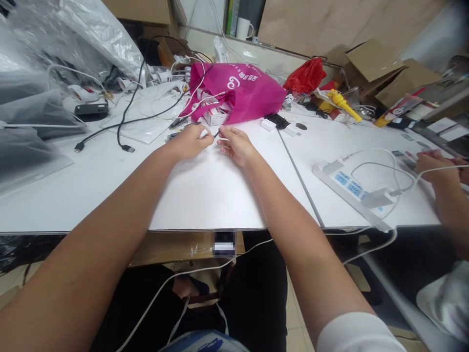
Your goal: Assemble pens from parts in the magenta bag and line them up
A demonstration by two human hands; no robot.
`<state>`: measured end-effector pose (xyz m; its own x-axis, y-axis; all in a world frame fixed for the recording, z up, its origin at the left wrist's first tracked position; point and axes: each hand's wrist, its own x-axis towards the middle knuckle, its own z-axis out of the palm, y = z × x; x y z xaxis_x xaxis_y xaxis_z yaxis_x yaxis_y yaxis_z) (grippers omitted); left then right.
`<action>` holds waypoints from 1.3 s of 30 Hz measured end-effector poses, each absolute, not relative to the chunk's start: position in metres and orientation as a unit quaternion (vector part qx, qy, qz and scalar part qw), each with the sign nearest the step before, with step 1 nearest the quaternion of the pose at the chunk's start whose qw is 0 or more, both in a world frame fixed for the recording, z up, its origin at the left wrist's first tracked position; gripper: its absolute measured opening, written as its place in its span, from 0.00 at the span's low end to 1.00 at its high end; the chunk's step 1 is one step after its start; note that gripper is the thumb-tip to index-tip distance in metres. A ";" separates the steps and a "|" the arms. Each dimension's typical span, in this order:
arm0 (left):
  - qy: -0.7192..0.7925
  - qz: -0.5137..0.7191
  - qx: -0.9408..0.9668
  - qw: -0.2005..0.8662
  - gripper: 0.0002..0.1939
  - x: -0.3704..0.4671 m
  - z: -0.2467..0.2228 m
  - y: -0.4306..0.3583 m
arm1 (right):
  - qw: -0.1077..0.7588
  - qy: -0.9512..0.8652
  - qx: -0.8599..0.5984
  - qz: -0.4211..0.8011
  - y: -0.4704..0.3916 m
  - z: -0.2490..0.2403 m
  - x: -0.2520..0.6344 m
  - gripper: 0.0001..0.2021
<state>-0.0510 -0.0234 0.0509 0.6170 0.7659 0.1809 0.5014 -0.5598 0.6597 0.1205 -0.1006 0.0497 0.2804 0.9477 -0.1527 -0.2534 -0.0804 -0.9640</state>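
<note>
Above the white table (205, 195), my two hands almost meet in front of a pink bag (256, 93). A short, thin dark piece (217, 133) spans the gap between my fingertips; its kind is too small to make out. My left hand (192, 142) is closed in a pinch, with a small white bit (203, 132) showing at its fingers. My right hand (236, 145) pinches the dark piece between thumb and forefinger, its other fingers loosely curled. Behind my left hand lie several thin, pen-like items, partly hidden. A small white box (215, 117) pokes out of the bag.
Black cables (124, 120) and clear plastic bags (29, 107) lie to the left. A power strip (351, 190) with white cords stands on the right, near a co-worker's hand (437, 166). Further back are a red bag (306, 77), a yellow tool (344, 103) and open cartons (377, 63).
</note>
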 end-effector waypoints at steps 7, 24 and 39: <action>0.366 0.232 0.817 0.381 0.20 -0.047 0.053 -0.028 | 0.656 -0.324 -0.549 0.405 -0.085 0.040 0.137 0.18; 0.331 0.213 0.843 0.368 0.19 -0.047 0.050 -0.028 | 0.682 -0.338 -0.554 0.337 -0.080 0.046 0.142 0.19; 0.288 0.287 0.894 0.190 0.17 -0.055 0.043 -0.018 | 0.629 -0.423 -0.522 0.392 -0.092 0.040 0.117 0.22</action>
<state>-0.0551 -0.0179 0.0431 0.6695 0.6239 0.4032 0.4058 -0.7618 0.5050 0.1168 -0.0922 0.0395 0.3349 0.9342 0.1229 -0.0517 0.1485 -0.9876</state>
